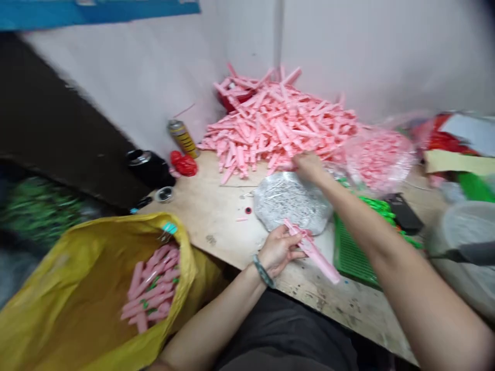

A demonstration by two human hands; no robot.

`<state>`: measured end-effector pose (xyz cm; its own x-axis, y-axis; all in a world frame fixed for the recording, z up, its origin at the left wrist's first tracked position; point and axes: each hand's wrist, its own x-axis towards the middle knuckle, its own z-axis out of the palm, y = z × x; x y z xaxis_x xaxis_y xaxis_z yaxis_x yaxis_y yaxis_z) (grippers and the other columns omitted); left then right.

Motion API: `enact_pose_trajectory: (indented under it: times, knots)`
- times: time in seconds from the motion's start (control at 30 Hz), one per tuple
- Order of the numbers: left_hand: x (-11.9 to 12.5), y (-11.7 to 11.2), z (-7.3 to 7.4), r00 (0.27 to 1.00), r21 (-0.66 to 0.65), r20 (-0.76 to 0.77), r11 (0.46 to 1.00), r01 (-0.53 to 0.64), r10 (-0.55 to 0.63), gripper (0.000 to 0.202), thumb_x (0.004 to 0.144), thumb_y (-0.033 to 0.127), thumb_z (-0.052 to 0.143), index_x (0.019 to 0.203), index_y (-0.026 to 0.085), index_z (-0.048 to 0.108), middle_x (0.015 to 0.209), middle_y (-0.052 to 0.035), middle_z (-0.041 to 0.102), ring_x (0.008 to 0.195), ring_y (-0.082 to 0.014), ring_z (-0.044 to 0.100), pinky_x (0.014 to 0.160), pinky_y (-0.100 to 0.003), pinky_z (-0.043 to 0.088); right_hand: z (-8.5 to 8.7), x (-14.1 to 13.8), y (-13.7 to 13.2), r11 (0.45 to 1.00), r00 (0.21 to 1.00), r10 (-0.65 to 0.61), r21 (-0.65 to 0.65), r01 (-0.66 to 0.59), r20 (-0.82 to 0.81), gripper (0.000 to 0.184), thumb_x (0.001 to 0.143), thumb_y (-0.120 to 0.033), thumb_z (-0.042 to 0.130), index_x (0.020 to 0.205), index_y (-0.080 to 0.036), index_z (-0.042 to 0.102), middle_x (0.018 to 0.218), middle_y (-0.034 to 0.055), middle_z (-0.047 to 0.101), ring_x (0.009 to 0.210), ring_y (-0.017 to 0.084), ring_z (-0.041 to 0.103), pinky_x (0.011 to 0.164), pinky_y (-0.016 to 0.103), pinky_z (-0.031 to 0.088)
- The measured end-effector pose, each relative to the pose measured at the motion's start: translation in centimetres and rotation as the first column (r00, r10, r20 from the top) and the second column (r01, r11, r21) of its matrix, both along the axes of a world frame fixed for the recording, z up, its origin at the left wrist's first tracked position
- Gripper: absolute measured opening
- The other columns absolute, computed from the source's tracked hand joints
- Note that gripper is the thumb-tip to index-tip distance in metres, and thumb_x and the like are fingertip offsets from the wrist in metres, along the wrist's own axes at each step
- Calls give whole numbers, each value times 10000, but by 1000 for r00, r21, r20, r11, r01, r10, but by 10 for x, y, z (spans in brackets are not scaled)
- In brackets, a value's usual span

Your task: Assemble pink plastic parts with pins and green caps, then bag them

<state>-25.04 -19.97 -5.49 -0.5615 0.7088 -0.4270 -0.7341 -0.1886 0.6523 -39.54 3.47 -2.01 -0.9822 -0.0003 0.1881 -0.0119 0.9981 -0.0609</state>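
Note:
A long pink plastic part (320, 263), shaped like a tube or half-shell, lies across my left hand (279, 249), whose fingers are closed round its upper end. Its far end points down to the right above the table. My right hand (308, 166) is at the front edge of a big heap of pink plastic parts (286, 121). Its fingers are hidden and blurred, so what they touch does not show. Between the hands sits a round, plastic-lined tray (284, 203) with many thin silvery pieces in it.
A green basket (353, 257) with bright green parts stands right of the tray, near a clear bag of pink pieces (381, 159). A yellow sack (93, 247) at left contains pink parts. A spray can (182, 138) and red bundle (184, 164) stand by the wall.

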Motion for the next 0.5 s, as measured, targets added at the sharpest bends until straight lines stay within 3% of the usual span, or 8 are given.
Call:
enact_pose_trajectory:
  times: [0.07, 0.13, 0.17, 0.23, 0.27, 0.33, 0.43, 0.5]
  knots:
    - [1, 1, -6, 999, 28, 12, 999, -43, 43, 265, 756, 190, 718, 956, 137, 552, 1037, -146, 683, 865, -228, 694, 684, -354, 600, 1, 13, -5, 998, 988, 11, -54, -19, -155, 486, 924, -373, 470, 1052, 70, 626, 1047, 275, 654, 1048, 273, 596, 824, 377, 380]
    - [-1, 3, -13, 993, 46, 32, 992, -114, 112, 324, 727, 196, 736, 984, 150, 545, 1017, -130, 678, 841, -228, 694, 641, -338, 596, -2, 39, -14, 965, 934, -22, -252, -73, -355, 594, 888, -477, 453, 1205, 10, 577, 1118, 231, 642, 1018, 236, 611, 773, 356, 408]
    - [-3, 4, -16, 987, 51, 35, 986, -156, 154, 349, 720, 205, 742, 1003, 155, 543, 1014, -122, 674, 834, -223, 692, 633, -329, 593, -5, 57, -19, 920, 917, -53, -377, -109, -395, 559, 869, -460, 513, 1243, -47, 562, 1102, 197, 654, 952, 202, 631, 754, 330, 434]
    - [-7, 7, -20, 972, 50, 12, 970, -236, 235, 371, 724, 237, 744, 1030, 161, 549, 997, -105, 663, 801, -199, 683, 632, -316, 588, -12, 100, -31, 823, 954, 15, -538, -181, -298, 546, 814, -416, 647, 1291, -171, 542, 978, 140, 690, 774, 181, 651, 644, 307, 483]
    - [-9, 9, -21, 964, 50, -13, 963, -264, 265, 365, 730, 253, 741, 1032, 160, 557, 983, -97, 658, 778, -185, 675, 633, -309, 585, -17, 122, -38, 807, 967, 66, -557, -197, -247, 536, 788, -400, 691, 1275, -222, 556, 952, 127, 699, 746, 198, 658, 611, 322, 498]
    - [-10, 12, -20, 954, 44, -70, 956, -290, 293, 345, 734, 272, 734, 1020, 158, 578, 963, -85, 652, 750, -164, 659, 634, -293, 578, -26, 163, -55, 844, 974, 127, -496, -205, -185, 359, 812, -391, 667, 1150, -277, 632, 936, 104, 711, 734, 224, 670, 606, 358, 525]
    - [-7, 16, -17, 954, 46, -116, 961, -272, 276, 342, 724, 260, 725, 1021, 153, 592, 998, -90, 654, 778, -166, 653, 646, -284, 574, -34, 201, -77, 885, 969, 44, -440, -151, -244, 323, 883, -372, 582, 1174, -240, 632, 1043, 100, 694, 864, 246, 679, 727, 389, 549]
    - [-5, 19, -14, 958, 52, -117, 965, -258, 263, 361, 724, 259, 722, 1042, 155, 585, 1033, -94, 650, 814, -176, 651, 665, -301, 578, -35, 212, -85, 882, 957, -60, -463, -82, -284, 328, 909, -334, 563, 1207, -212, 625, 1080, 101, 682, 921, 241, 671, 771, 382, 546]
